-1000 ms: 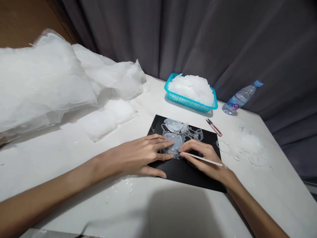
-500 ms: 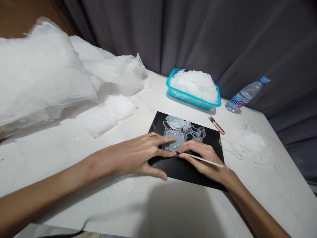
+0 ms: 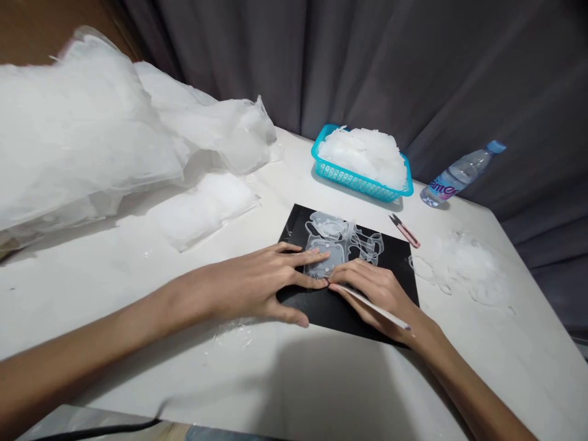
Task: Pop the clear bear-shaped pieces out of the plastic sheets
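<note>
My left hand (image 3: 271,278) lies with its fingers spread over the left part of a black mat (image 3: 316,303). Its fingertips press on a translucent moulded sheet (image 3: 328,251) that has rounded outlines and small dots. Close to those fingertips, my right hand (image 3: 372,294) is closed round a thin white pen-like tool (image 3: 376,310). The tool's tip is at the sheet's near edge, mostly hidden by the fingers, so its kind does not show. Loose translucent loops and strips (image 3: 367,246) lie on the mat beyond my right hand.
Pink-handled thread snips (image 3: 407,233) lie beside the mat's right edge. Further right is a heap of clear scraps (image 3: 468,269). Behind stand a turquoise basket (image 3: 358,185) of white pieces and a water bottle (image 3: 459,176). Big white plastic bags (image 3: 92,135) fill the left side.
My right hand has tilted a little, and the outer end of the white tool has swung down and to the left. My left hand stays pressed in place. The whole view has shifted slightly.
</note>
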Available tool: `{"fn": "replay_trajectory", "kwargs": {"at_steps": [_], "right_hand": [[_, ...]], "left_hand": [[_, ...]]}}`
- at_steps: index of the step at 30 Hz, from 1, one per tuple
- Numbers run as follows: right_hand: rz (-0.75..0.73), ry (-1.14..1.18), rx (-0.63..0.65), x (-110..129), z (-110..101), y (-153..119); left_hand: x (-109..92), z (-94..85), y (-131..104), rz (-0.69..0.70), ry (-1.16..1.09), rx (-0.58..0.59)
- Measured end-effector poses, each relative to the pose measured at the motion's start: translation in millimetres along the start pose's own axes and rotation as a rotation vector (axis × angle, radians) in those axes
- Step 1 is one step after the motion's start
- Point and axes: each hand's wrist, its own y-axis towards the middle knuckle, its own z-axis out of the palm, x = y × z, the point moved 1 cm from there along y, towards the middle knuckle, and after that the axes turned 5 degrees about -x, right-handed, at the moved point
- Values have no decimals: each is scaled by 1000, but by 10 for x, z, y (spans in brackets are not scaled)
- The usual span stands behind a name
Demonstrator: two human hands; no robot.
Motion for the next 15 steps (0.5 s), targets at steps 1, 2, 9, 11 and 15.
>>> {"fn": "replay_trajectory", "kwargs": {"at_steps": [1, 2, 9, 11, 15], "right_hand": [[-12, -32, 17, 14, -19, 3], [-10, -47, 39, 26, -44, 3], [191, 202, 49, 36, -152, -52], [195, 220, 48, 26, -127, -55], [190, 211, 41, 11, -87, -35]], "left_hand": [[5, 0, 0, 7, 1, -3], [12, 1, 1, 14, 3, -5], [32, -22, 8, 38, -22, 3], [23, -33, 7, 24, -28, 7], [25, -30, 11, 42, -55, -12]]}}
